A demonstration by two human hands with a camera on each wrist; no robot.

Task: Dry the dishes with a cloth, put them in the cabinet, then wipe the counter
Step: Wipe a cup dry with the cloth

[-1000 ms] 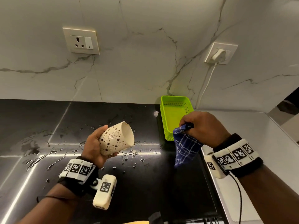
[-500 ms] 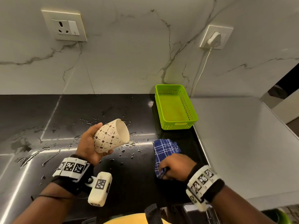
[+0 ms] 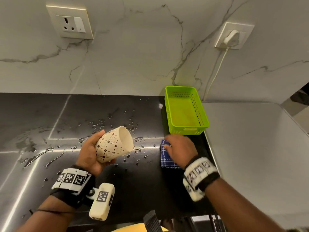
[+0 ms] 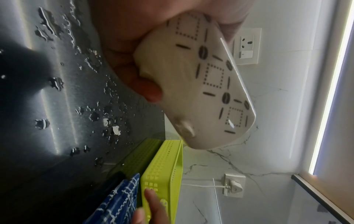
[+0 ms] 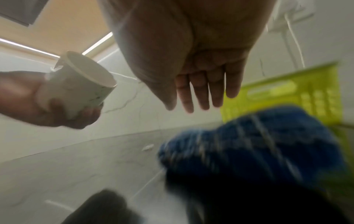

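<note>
A cream cup [image 3: 113, 144] with a brown bean pattern lies tilted in my left hand [image 3: 90, 153], mouth turned to the right, held above the wet black counter [image 3: 70, 118]. The left wrist view shows the fingers curled round the cup [image 4: 201, 91] near its base. A blue checked cloth [image 3: 165, 159] lies bunched on the counter, in front of the green basket [image 3: 189, 131]. My right hand [image 3: 178, 148] hovers flat over the cloth. In the blurred right wrist view its fingers [image 5: 201, 94] are straight and hold nothing, with the cloth [image 5: 258, 144] below them.
Water drops [image 3: 107, 124] and streaks [image 3: 35, 158] spread over the black counter's middle and left. The empty green basket stands against the marble wall. A pale grey worktop [image 3: 250, 139] begins right of it. A wall socket [image 3: 71, 24] and a plugged-in charger [image 3: 232, 36] sit higher up.
My right hand brought the cloth down from the air onto the counter, let go of it, and now lies flat above it. The left hand still holds the cup in much the same place.
</note>
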